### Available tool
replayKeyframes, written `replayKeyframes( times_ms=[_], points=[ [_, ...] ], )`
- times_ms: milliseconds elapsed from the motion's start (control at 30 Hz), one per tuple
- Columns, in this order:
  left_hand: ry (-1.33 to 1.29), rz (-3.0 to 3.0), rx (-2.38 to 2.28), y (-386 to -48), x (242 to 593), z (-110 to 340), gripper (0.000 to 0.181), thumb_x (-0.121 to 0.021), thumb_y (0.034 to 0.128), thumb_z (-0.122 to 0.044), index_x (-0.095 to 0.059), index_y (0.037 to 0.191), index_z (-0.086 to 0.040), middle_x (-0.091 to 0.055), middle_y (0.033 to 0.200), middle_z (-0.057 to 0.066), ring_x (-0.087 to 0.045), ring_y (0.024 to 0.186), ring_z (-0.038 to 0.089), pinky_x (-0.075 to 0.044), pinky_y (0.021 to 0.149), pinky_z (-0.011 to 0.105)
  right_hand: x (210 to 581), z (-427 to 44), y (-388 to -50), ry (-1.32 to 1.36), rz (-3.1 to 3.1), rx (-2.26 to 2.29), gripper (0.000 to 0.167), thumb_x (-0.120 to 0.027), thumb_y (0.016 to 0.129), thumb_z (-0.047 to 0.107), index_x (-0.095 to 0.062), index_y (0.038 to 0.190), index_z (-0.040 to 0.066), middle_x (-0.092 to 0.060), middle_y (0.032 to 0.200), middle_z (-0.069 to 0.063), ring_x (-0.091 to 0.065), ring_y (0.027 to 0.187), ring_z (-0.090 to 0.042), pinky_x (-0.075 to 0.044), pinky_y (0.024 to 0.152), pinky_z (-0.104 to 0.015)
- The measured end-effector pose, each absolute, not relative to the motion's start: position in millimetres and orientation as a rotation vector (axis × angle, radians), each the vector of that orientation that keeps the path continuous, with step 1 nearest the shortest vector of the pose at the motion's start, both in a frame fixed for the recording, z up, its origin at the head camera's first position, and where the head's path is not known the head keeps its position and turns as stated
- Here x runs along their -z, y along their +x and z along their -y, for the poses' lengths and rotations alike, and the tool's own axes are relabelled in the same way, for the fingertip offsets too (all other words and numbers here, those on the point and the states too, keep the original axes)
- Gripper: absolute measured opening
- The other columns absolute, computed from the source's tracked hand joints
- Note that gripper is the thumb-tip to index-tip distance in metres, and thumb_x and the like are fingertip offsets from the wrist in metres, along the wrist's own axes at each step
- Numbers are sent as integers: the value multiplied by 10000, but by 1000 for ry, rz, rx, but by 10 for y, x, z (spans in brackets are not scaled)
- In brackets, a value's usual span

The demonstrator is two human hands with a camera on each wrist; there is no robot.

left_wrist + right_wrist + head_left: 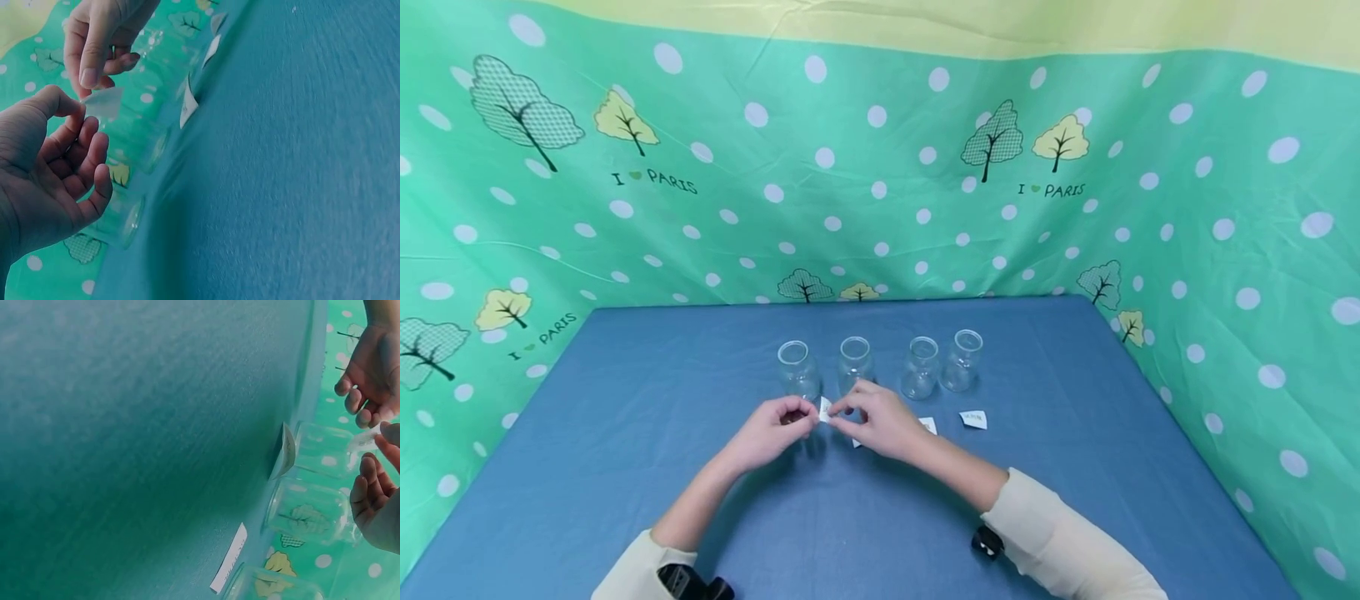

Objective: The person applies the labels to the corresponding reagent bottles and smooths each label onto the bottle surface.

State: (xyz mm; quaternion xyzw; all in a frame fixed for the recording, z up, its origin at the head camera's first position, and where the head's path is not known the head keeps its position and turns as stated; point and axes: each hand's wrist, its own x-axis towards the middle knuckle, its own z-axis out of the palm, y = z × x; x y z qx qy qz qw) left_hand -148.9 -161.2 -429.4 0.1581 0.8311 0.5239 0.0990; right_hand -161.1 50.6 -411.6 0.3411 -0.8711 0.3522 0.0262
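A small white paper label point(825, 409) with faint writing is held up between the two hands, just in front of the jars. My left hand point(775, 432) pinches one edge of it between thumb and forefinger, the other fingers loosely curled, as the left wrist view shows. From the other side, my right hand point(882, 422) pinches the label with thumb and forefinger. Behind the left hand stands a clear glass jar point(800, 372), open at the top. A second glass jar point(856, 358) is partly hidden by the right hand.
Two more glass jars, one point(921, 368) beside the other point(962, 361), stand to the right. A loose label point(973, 419) lies before them; another label point(928, 425) is partly covered by the right hand, as is a third. Blue cloth covers the table point(700, 367); a green dotted curtain point(880, 167) hangs behind.
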Motion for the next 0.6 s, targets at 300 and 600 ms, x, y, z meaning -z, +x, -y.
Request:
replayKeyframes(
  times_ms=[300,600],
  points=[
    [565,-2431,-1563,-1465,4232,1511,204,-567,935,-208,-632,975,-19,-604,825,163,-554,710,256,-455,633,227,4109,-580,-1555,1040,2614,-1254,132,-682,854,206,-733,959,145,-609,828,-52,-405,574,2,-395,524,-154],
    [642,-2463,-1609,-1460,4235,1412,145,-568,934,-175,-634,952,-47,-591,843,71,-534,725,86,-459,639,214,4132,-620,-1547,971,2576,-1329,91,-696,838,166,-738,908,126,-636,823,10,-448,600,12,-425,555,-153]
  ],
)
